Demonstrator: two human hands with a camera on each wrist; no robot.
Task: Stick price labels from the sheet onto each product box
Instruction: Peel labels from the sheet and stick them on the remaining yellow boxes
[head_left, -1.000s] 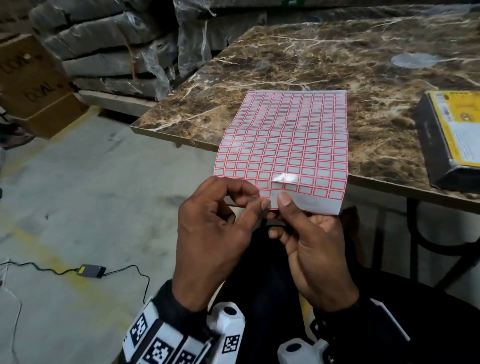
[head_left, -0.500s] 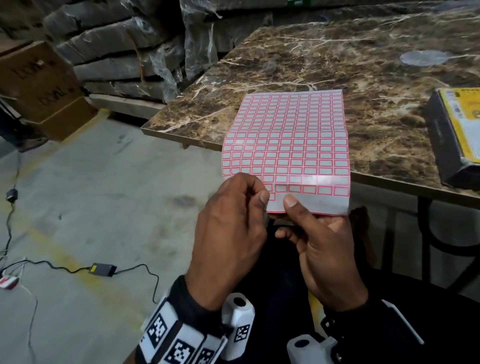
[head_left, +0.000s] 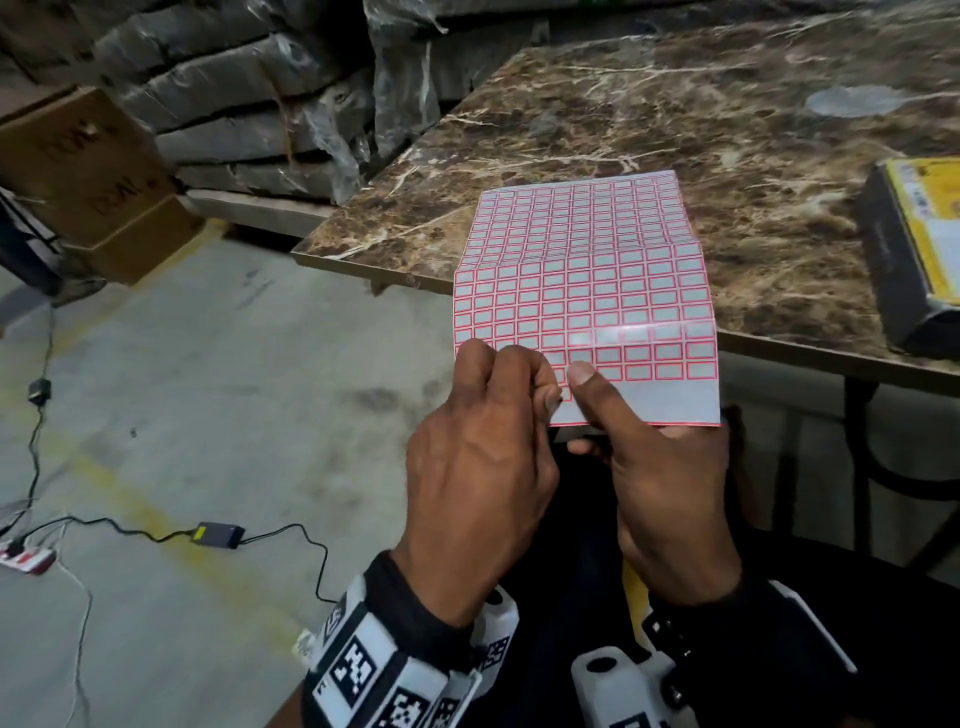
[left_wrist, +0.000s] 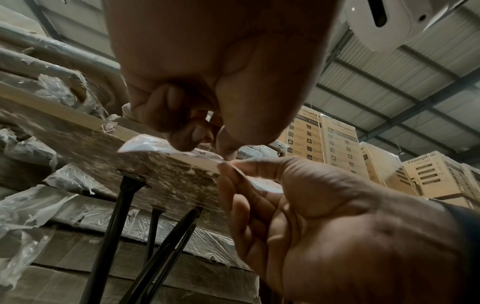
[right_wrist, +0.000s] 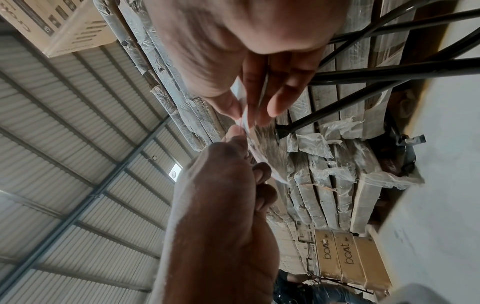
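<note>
A white label sheet (head_left: 587, 291) with a grid of red-framed price labels is held in the air over the near edge of the marble table (head_left: 675, 104). My right hand (head_left: 587, 410) holds its blank bottom strip, thumb on top and fingers underneath. My left hand (head_left: 545, 389) is curled over the sheet's lower left corner, thumb and forefinger pinching there; whether a label is lifted is hidden. The left wrist view shows that pinch (left_wrist: 221, 148) at the sheet's edge (left_wrist: 145, 146). A black product box (head_left: 914, 249) with a yellow top lies on the table at the right, apart from both hands.
Cardboard boxes (head_left: 88, 176) and plastic-wrapped bundles (head_left: 249, 104) stand beyond the table's left side. A power adapter (head_left: 217, 534) with its cable lies on the concrete floor. Black table legs (head_left: 857, 467) stand to my right. A pale round patch (head_left: 852, 100) marks the far tabletop.
My left forefinger, stretched toward the right thumb a second ago, has curled in over the sheet's lower left corner. The sheet and both hands sit slightly further right in view.
</note>
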